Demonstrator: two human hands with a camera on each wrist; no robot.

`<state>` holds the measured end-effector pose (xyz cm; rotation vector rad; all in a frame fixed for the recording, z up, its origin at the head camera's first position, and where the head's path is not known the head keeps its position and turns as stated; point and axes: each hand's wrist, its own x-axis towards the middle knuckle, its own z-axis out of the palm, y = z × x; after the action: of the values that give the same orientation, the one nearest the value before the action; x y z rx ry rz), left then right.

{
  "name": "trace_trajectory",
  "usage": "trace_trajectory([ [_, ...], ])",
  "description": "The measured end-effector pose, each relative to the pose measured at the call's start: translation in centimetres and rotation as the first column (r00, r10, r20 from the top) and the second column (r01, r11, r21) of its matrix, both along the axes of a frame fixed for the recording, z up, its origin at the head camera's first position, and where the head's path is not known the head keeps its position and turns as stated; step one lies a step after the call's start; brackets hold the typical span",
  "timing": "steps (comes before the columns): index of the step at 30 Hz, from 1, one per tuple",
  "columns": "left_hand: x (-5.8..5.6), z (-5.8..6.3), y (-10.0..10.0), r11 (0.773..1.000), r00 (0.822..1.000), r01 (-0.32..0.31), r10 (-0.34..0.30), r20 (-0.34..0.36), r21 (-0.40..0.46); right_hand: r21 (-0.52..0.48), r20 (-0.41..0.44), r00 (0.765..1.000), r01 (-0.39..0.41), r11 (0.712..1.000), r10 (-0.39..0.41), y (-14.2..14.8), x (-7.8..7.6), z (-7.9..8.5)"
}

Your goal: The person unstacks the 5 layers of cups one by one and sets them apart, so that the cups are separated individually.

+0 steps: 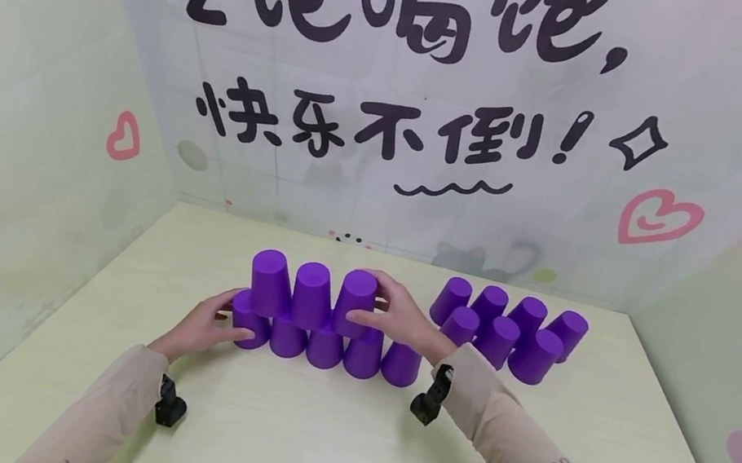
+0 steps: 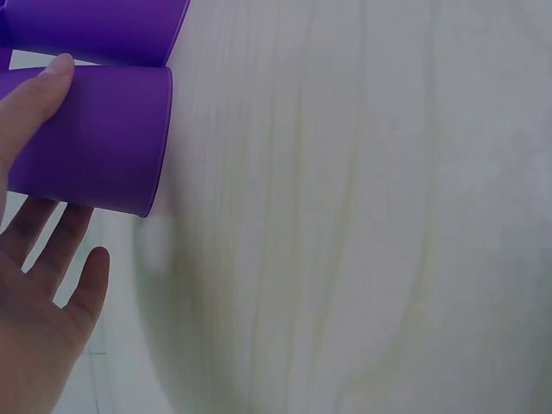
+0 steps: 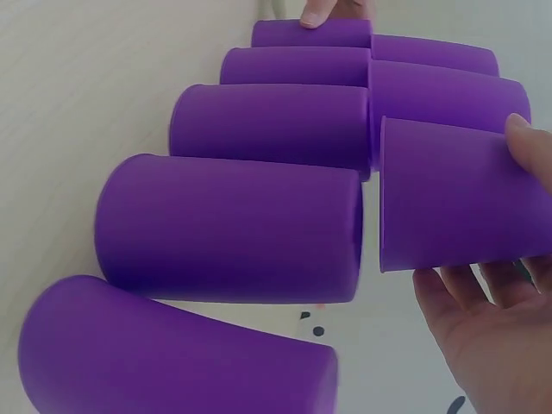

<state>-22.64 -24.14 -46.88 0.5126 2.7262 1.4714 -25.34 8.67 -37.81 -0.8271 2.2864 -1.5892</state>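
Purple cups stand upside down in a front row, with more cups in an upper row. My left hand [image 1: 202, 327] holds the leftmost lower cup [image 1: 251, 330], thumb across its near side and fingers behind it; the left wrist view shows the same grip on that cup [image 2: 99, 142]. My right hand [image 1: 403, 320] grips the rightmost upper cup [image 1: 354, 303] between thumb and fingers. In the right wrist view, a narrow gap shows between this cup's rim [image 3: 457, 194] and the lower cup [image 3: 233, 228] nearest it. Two upper cups, the left one [image 1: 270, 284] and the middle one [image 1: 312, 296], rest on the lower row.
Several more upside-down purple cups [image 1: 497, 337] stand in two rows at the back right, close to my right forearm. The rightmost lower cup [image 1: 401, 365] stands under my right wrist. A printed wall [image 1: 361, 205] rises behind the pale table [image 1: 304, 443].
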Motion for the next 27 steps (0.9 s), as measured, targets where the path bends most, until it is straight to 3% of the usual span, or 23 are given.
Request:
trace_trajectory([
  [8,0.2,0.4,0.2,1.000,1.000,-0.002,0.002,0.017,-0.015,-0.034,-0.036,0.999,-0.013,0.999,0.011,0.7,0.2,2.7],
  [15,1.3,2.5,1.0,1.000,1.000,0.004,-0.005,0.027,0.026,-0.014,-0.125,0.992,-0.004,1.000,0.002,2.8,0.5,5.9],
  [19,1.5,3.0,1.2,1.000,1.000,0.001,-0.001,0.028,0.006,-0.006,-0.153,0.988,0.019,1.000,-0.020,4.7,0.7,7.7],
  [24,1.5,2.8,1.1,1.000,0.999,-0.013,0.013,0.047,0.001,0.013,-0.154,0.984,0.089,0.996,-0.086,8.1,1.1,9.3],
  [27,1.5,2.8,1.1,1.000,0.999,-0.014,0.014,0.052,0.004,0.053,-0.200,0.966,0.179,0.982,-0.165,10.4,1.4,10.2],
])
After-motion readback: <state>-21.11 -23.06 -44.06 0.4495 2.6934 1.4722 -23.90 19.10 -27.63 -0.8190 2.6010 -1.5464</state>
